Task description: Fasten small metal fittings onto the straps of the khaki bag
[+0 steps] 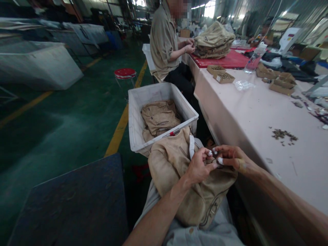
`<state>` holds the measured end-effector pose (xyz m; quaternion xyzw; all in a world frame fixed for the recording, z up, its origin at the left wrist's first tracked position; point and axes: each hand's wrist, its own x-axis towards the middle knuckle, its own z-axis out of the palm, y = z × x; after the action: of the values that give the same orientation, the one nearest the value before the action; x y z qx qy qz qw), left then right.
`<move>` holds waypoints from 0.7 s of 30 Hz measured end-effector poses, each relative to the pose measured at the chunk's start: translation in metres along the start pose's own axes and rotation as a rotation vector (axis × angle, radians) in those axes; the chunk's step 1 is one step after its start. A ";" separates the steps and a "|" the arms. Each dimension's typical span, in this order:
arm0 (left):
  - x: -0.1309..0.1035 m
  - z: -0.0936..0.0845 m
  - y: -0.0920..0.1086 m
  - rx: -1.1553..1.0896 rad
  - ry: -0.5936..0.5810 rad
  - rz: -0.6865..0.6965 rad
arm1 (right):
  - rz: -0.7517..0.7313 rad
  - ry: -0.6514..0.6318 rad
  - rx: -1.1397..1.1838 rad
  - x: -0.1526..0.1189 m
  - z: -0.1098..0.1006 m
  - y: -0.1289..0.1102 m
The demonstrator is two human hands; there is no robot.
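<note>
Grey clothing (202,237) | tan bag (202,196) atop | left grip (199,167) pinching bag | right grip (235,159) barely parted, hold unclear | box label (218,78) unreadable

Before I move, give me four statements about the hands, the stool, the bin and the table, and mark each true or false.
1. The left hand and right hand are both at the tan bag. True.
2. The stool has a blue seat. False: the seat of the stool is red.
3. The white bin holds folded tan cloth. True.
4. All the small parts are in boxes. False: some loose parts lie on the table.
</note>
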<state>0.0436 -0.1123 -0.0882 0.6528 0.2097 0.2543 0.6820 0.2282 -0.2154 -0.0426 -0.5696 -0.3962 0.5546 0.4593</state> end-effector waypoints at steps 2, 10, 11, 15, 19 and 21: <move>0.000 -0.001 0.003 -0.008 0.001 0.001 | -0.013 -0.005 0.033 -0.001 -0.002 0.000; -0.004 -0.014 0.011 0.227 -0.081 0.154 | -0.029 -0.009 -0.022 -0.010 0.002 -0.014; -0.004 -0.016 0.007 0.333 -0.056 0.192 | -0.034 0.000 -0.051 -0.012 0.003 -0.014; 0.001 -0.030 -0.010 0.634 0.128 0.354 | -0.053 0.061 -0.118 -0.017 0.005 -0.016; 0.010 -0.044 -0.009 0.760 0.204 0.436 | -0.068 0.033 -0.084 -0.021 0.010 -0.020; 0.016 -0.050 0.002 0.818 0.226 0.432 | -0.070 0.018 -0.057 -0.023 0.013 -0.024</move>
<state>0.0250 -0.0631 -0.0882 0.8647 0.2252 0.3562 0.2733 0.2151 -0.2298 -0.0129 -0.5734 -0.4274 0.5216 0.4653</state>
